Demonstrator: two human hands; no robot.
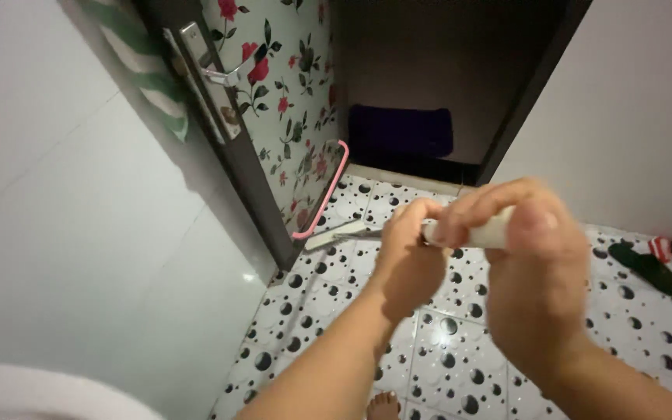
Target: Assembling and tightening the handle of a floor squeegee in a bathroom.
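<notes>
Right hand: the right hand (534, 264) is closed round the pale handle (491, 232) of a razor, fingers curled over it, held up in front of the chest.
Left hand: the left hand (410, 253) pinches narrowly at the near end of that handle, fingertips together where handle meets metal.
Razor: its thin metal blade arm (340, 232) sticks out leftward past the left hand, above the floor.
Handling: looks light, stiff and narrow; the blade end is likely sharp, so the handle is the safe hold, and it may be slippery.
Floor: spotted black-and-white tiles (445, 358); a bare toe (385, 404) shows below.
Around: flowered door (289, 93) with metal lever (223, 75), pink rail (324, 194), dark sandals (659, 268) at right.
</notes>
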